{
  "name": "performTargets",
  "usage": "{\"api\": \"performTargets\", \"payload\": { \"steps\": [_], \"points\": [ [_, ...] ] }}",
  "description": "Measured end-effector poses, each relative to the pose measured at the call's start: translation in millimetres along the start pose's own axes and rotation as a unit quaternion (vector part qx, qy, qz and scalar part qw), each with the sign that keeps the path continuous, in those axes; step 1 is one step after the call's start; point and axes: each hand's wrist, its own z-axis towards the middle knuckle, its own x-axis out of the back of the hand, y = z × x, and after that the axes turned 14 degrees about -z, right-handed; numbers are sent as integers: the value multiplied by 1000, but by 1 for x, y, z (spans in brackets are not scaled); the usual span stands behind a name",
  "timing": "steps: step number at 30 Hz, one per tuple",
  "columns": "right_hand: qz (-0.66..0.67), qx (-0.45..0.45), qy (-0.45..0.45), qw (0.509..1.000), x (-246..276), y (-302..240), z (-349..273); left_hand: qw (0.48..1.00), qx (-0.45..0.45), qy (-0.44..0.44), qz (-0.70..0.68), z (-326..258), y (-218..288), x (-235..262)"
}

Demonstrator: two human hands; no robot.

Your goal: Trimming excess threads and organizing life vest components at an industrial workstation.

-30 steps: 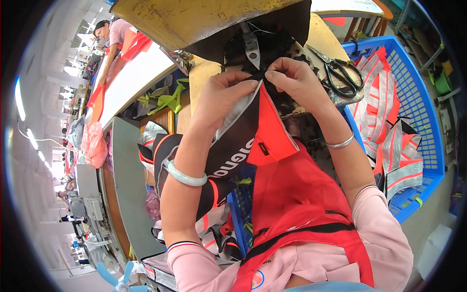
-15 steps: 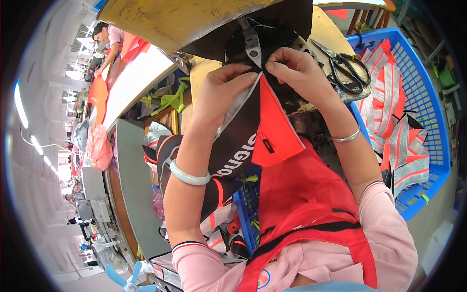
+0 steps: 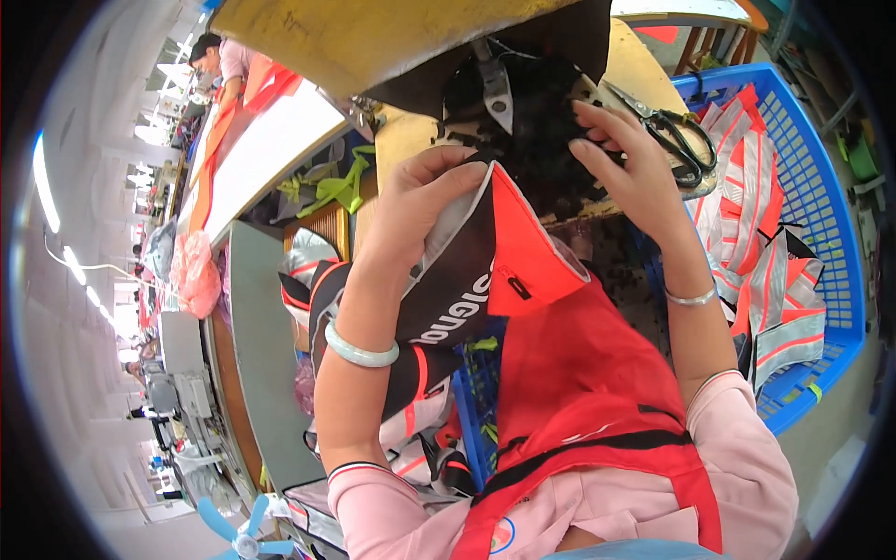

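Fabric [image 3: 511, 245], corner pinched in left hand [image 3: 426, 198]

The right hand [image 3: 637, 177] has moved off the cloth [image 3: 525, 257], fingers parted, rightward from the left hand [image 3: 422, 201] and its pinch.

The person's one left hand [image 3: 418, 201] and one right hand [image 3: 639, 177] make two. One pale-green bangle [image 3: 362, 353] on the left and one silver bangle [image 3: 692, 300] on the right make two bangles. There is one pair of black-handled scissors [image 3: 651, 115] far right, one red apron [image 3: 588, 383], one blue-bladed fan [image 3: 245, 544] near left.
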Motion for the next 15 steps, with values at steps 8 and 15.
{"api": "performTargets", "payload": {
  "steps": [8,15],
  "points": [
    [259,6,-305,916,-5,-46,-83,996,-37,-35,77,-79,-18,0],
    [314,-15,-422,850,-22,-56,-170,979,-134,-104,114,-148,-79,-10]
  ]
}}
